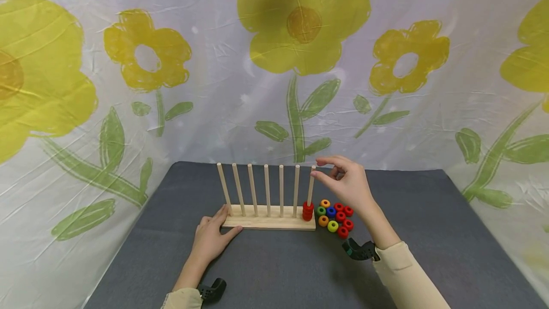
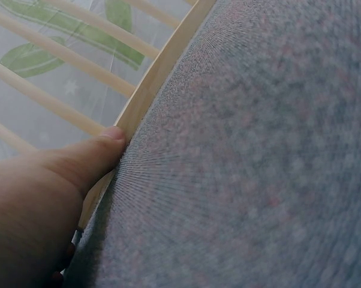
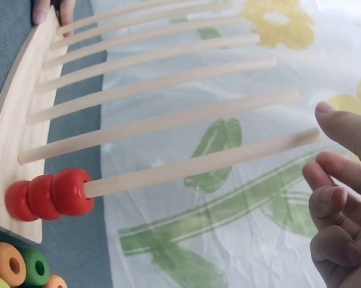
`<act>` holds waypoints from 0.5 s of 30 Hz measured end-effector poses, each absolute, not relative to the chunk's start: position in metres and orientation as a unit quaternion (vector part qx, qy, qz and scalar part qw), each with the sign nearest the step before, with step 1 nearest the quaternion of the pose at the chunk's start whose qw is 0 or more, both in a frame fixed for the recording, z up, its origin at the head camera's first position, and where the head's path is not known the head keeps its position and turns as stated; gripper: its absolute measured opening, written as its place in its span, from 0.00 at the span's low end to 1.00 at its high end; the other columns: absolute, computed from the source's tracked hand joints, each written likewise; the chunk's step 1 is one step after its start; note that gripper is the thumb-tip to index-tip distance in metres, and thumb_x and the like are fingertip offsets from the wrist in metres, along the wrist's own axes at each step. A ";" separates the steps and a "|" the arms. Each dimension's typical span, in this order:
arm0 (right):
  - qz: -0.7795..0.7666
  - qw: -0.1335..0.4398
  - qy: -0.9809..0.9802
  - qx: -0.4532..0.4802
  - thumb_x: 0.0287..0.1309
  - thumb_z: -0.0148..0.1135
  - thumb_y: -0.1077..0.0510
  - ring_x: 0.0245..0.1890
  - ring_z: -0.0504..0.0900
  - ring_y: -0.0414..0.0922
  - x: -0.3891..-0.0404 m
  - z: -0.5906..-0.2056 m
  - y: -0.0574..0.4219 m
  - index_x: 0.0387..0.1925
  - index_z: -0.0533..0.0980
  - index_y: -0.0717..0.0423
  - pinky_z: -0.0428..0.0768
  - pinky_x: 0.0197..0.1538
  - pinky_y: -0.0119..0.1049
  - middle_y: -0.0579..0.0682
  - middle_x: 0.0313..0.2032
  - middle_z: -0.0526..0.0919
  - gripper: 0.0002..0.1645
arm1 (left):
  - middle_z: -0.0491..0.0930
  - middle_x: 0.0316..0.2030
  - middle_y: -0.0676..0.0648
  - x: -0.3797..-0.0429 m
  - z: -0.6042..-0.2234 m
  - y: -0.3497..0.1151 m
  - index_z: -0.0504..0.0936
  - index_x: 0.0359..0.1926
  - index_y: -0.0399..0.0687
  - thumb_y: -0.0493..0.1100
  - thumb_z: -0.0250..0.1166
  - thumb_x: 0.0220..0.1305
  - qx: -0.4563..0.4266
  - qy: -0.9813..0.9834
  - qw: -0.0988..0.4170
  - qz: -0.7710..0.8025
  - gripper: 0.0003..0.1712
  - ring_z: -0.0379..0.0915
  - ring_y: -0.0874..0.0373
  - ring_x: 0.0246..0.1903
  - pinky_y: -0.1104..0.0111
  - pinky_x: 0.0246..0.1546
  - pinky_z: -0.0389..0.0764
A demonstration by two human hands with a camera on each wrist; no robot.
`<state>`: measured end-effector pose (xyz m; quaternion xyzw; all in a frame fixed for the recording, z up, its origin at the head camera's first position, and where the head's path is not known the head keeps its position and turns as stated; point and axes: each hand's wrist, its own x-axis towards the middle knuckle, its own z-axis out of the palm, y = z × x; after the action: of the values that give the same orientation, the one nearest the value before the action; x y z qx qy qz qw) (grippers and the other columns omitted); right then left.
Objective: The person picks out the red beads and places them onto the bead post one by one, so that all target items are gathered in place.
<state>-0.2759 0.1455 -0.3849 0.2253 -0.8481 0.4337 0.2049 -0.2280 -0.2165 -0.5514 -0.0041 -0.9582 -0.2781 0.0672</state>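
Flowered cloth (image 1: 214, 108) backs the grey table (image 1: 274, 271) as I watch the left hand (image 1: 210, 240) grip the pegboard (image 1: 270, 224), seemingly steadying it, while the right hand (image 1: 350, 184), grasp parted and empty, hovers by the rightmost peg (image 1: 310, 187) above three red rings (image 1: 307, 212).

Red beads (image 1: 308, 211), tan rack (image 1: 270, 223), grey table (image 1: 274, 266), yellow-flowered backdrop (image 1: 214, 108)

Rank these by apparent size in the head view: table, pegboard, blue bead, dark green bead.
1. table
2. pegboard
3. blue bead and dark green bead: look alike, so unranked.
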 end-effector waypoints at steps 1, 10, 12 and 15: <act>0.434 0.204 -0.848 0.225 0.61 0.80 0.54 0.23 0.77 0.41 -0.276 -0.385 0.146 0.51 0.89 0.53 0.74 0.27 0.34 0.54 0.46 0.90 0.17 | 0.65 0.79 0.41 -0.228 -0.552 -0.217 0.64 0.81 0.45 0.63 0.72 0.68 -0.004 -0.958 0.067 -0.278 0.51 0.70 0.40 0.58 0.45 0.56 0.70; 0.437 0.208 -0.848 0.218 0.61 0.80 0.55 0.24 0.77 0.40 -0.276 -0.390 0.151 0.53 0.89 0.52 0.75 0.28 0.33 0.51 0.48 0.90 0.19 | 0.65 0.79 0.41 -0.228 -0.551 -0.216 0.64 0.81 0.45 0.63 0.72 0.68 -0.003 -0.958 0.066 -0.280 0.51 0.69 0.39 0.59 0.43 0.58 0.69; 0.439 0.208 -0.847 0.214 0.60 0.80 0.55 0.23 0.76 0.40 -0.275 -0.391 0.153 0.53 0.89 0.51 0.74 0.27 0.33 0.51 0.48 0.90 0.19 | 0.65 0.79 0.41 -0.227 -0.551 -0.216 0.64 0.81 0.45 0.63 0.72 0.68 -0.002 -0.958 0.066 -0.280 0.51 0.69 0.39 0.59 0.43 0.58 0.69; 0.442 0.206 -0.849 0.204 0.61 0.80 0.55 0.23 0.76 0.41 -0.275 -0.394 0.157 0.54 0.89 0.51 0.72 0.26 0.33 0.53 0.48 0.90 0.19 | 0.65 0.79 0.41 -0.227 -0.550 -0.216 0.64 0.81 0.45 0.63 0.72 0.68 -0.002 -0.957 0.066 -0.281 0.51 0.69 0.39 0.59 0.44 0.57 0.69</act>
<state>-0.2747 0.1570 -0.3943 0.2044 -0.8486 0.4425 0.2059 -0.2272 -0.2161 -0.5502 -0.0022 -0.9573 -0.2815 0.0662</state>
